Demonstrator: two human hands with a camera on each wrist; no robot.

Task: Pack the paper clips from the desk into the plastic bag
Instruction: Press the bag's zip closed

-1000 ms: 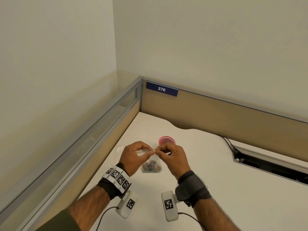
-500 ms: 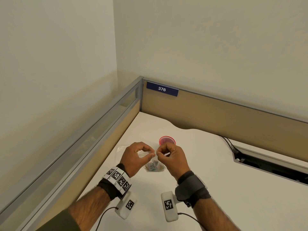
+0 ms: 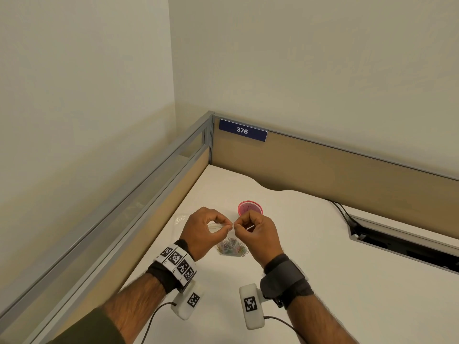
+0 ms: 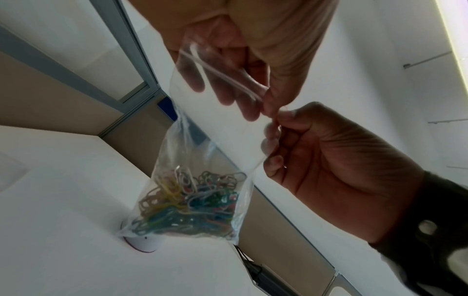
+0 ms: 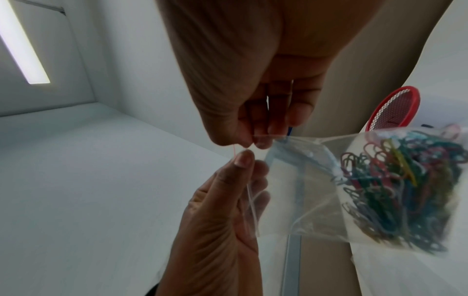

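Observation:
A clear plastic zip bag (image 4: pixel 210 140) hangs above the white desk (image 3: pixel 323 281). Several coloured paper clips (image 3: pixel 232 248) lie bunched in its bottom. My left hand (image 3: pixel 228 226) and right hand (image 3: pixel 237 225) pinch the bag's top strip side by side, fingertips nearly touching. From the left wrist, the zip strip (image 4: pixel 228 76) runs under my left fingers (image 4: pixel 222 94), and the right hand (image 4: pixel 278 128) pinches its end. The right wrist view shows the bag (image 5: pixel 316 190), the paper clips (image 5: pixel 405 190) and both pinches. Whether the strip is sealed cannot be told.
A red mesh cup (image 3: pixel 249 207) stands just behind my hands; the red mesh cup (image 5: pixel 395 108) also shows past the bag. A scrap of clear plastic (image 3: pixel 180 218) lies at the left. Partition walls (image 3: pixel 323 170) close the back and left. A cable slot (image 3: pixel 397 244) opens at right.
The two pinches have drawn slightly closer on the bag's top strip. The bag of clips has swung a little to the right. Both arms stay in place.

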